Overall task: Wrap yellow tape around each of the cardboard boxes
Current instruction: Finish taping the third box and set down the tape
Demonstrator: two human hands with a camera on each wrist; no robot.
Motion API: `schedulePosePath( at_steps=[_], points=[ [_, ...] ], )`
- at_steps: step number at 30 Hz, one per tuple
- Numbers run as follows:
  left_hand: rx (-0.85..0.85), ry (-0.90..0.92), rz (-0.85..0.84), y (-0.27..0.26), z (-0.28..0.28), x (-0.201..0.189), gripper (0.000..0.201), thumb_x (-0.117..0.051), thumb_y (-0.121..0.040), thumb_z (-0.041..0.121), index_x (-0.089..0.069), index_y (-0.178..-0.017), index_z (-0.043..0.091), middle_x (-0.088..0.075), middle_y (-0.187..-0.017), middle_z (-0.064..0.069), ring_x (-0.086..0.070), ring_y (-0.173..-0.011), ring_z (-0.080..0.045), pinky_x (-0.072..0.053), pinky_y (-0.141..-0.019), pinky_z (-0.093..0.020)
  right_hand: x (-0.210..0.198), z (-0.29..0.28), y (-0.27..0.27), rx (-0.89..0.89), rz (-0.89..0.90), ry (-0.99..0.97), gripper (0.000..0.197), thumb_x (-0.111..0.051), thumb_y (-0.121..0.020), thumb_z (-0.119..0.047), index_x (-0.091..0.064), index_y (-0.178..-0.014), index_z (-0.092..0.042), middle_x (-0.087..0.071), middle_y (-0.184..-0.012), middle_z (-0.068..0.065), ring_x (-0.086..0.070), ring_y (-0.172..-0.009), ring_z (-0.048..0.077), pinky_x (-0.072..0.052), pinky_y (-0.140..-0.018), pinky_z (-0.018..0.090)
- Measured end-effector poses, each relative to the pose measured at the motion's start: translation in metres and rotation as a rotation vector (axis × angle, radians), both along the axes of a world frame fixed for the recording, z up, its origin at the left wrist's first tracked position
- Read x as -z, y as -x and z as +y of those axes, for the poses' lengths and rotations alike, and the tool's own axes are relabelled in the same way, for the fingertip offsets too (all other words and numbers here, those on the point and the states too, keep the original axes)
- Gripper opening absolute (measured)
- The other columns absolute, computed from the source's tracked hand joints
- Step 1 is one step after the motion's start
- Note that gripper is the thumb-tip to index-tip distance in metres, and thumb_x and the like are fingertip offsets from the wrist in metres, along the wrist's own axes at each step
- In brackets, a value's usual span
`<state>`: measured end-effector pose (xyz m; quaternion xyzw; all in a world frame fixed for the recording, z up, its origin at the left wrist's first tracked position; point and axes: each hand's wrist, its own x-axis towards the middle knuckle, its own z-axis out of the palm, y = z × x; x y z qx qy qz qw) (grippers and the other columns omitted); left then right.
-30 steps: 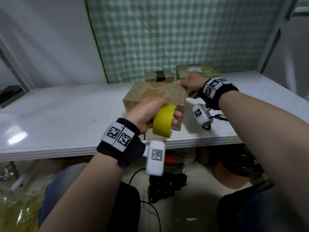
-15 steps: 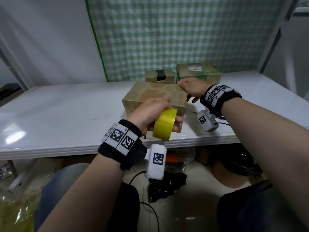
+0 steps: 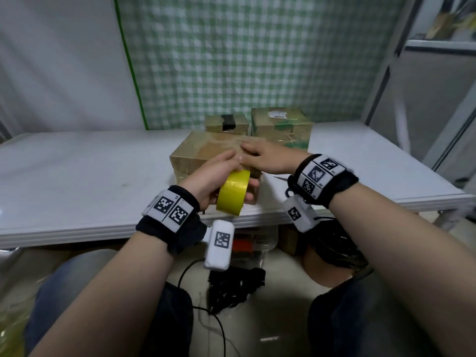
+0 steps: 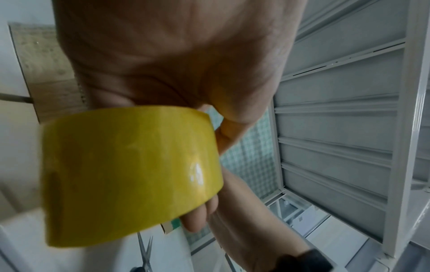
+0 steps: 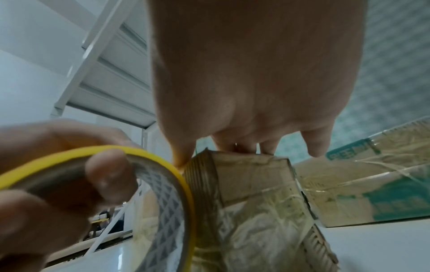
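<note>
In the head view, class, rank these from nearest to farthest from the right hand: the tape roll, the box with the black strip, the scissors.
1. Tape roll: just left of the right hand, held by the left hand.
2. Scissors: on the table, under the right wrist.
3. Box with the black strip: behind, at the back.

Roll and scissors are nearly too close to call.

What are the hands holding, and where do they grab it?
The left hand holds the yellow tape roll, fingers through its middle hole. The right hand holds nothing; it lies flat on top of the front cardboard box.
</note>
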<state>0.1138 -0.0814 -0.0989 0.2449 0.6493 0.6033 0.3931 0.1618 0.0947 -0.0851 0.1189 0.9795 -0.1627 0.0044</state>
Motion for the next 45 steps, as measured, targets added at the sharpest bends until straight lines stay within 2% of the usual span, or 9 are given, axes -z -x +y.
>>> schedulePosePath(
  at_steps=[8,15,19,25,29,34,36,38,45],
  points=[
    [-0.114,-0.027,-0.02,-0.004,0.002,0.005,0.041,-0.062,-0.101,0.019,-0.035,-0.132,0.019,-0.077,-0.09,-0.02,-0.073,-0.067,-0.033,-0.061,-0.058,-0.037,-0.007,0.003,0.015,0.081,-0.156,-0.08,0.09,-0.033,-0.097,-0.071,-0.005,-0.163,-0.018,0.003,-0.171,-0.003,0.006,-0.157,0.023,0.001,-0.124,0.04],
    [-0.061,0.046,0.053,-0.005,0.001,0.011,0.022,-0.052,-0.105,0.022,-0.053,-0.115,0.003,-0.077,-0.086,-0.018,-0.075,-0.069,-0.028,-0.06,-0.071,-0.04,-0.015,0.007,0.019,0.077,-0.155,-0.034,0.094,-0.044,-0.096,-0.068,-0.005,-0.162,-0.014,-0.001,-0.171,0.003,-0.006,-0.157,0.022,-0.008,-0.124,0.037],
    [-0.038,0.133,0.034,-0.006,0.002,0.02,0.025,-0.047,-0.108,0.021,-0.052,-0.117,-0.001,-0.077,-0.079,-0.015,-0.074,-0.062,-0.024,-0.06,-0.065,-0.038,-0.01,0.012,0.024,0.098,-0.142,0.047,0.102,-0.049,-0.091,-0.072,-0.004,-0.163,-0.015,0.002,-0.171,0.001,-0.007,-0.157,0.021,-0.01,-0.124,0.04],
    [-0.032,0.149,-0.009,-0.008,0.002,0.025,0.02,-0.043,-0.109,0.025,-0.049,-0.116,0.008,-0.078,-0.081,-0.011,-0.073,-0.059,-0.024,-0.057,-0.056,-0.032,-0.01,0.014,0.022,0.104,-0.119,0.065,0.103,-0.05,-0.089,-0.075,-0.007,-0.163,-0.019,-0.001,-0.171,0.0,-0.01,-0.157,0.022,-0.011,-0.124,0.04],
    [-0.045,0.077,-0.061,-0.008,0.003,0.025,0.011,-0.046,-0.108,0.024,-0.046,-0.113,0.014,-0.077,-0.095,-0.018,-0.071,-0.068,-0.032,-0.056,-0.073,-0.045,-0.005,0.016,0.022,0.215,0.119,0.007,0.114,-0.064,-0.075,-0.08,-0.013,-0.162,-0.026,-0.019,-0.169,0.0,-0.016,-0.155,0.032,-0.018,-0.124,0.056],
    [-0.115,-0.035,-0.091,-0.005,0.01,0.027,0.029,-0.048,-0.106,0.011,-0.033,-0.13,0.014,-0.076,-0.095,-0.022,-0.069,-0.059,-0.032,-0.056,-0.059,-0.04,-0.004,0.032,-0.012,0.35,0.475,0.238,0.047,-0.069,-0.093,-0.04,-0.06,-0.131,-0.015,-0.062,-0.133,0.003,-0.058,-0.119,0.021,-0.049,-0.097,0.035],
    [-0.115,-0.037,-0.095,-0.006,0.013,0.03,0.041,-0.048,-0.106,0.011,-0.026,-0.14,0.016,-0.077,-0.095,-0.021,-0.069,-0.058,-0.032,-0.057,-0.057,-0.039,0.006,0.045,-0.032,0.434,0.401,0.339,0.031,-0.066,-0.095,-0.033,-0.071,-0.113,-0.009,-0.071,-0.113,0.007,-0.062,-0.089,0.016,-0.048,-0.073,0.029],
    [-0.117,-0.04,-0.086,-0.007,0.015,0.032,0.047,-0.048,-0.106,0.012,-0.023,-0.145,0.016,-0.077,-0.097,-0.021,-0.07,-0.059,-0.032,-0.058,-0.059,-0.039,0.018,0.056,-0.045,0.531,0.27,0.333,0.037,-0.069,-0.093,-0.034,-0.071,-0.111,-0.002,-0.067,-0.092,0.009,-0.058,-0.077,0.019,-0.044,-0.068,0.029],
    [-0.149,-0.06,-0.078,-0.005,0.019,0.036,0.048,-0.049,-0.106,0.014,-0.026,-0.148,0.014,-0.076,-0.1,-0.021,-0.069,-0.063,-0.033,-0.056,-0.062,-0.04,0.04,0.06,-0.064,0.649,-0.147,-0.005,0.048,-0.076,-0.081,-0.053,-0.059,-0.095,-0.011,-0.064,-0.096,0.006,-0.063,-0.095,0.028,-0.053,-0.084,0.036]
  ],
)
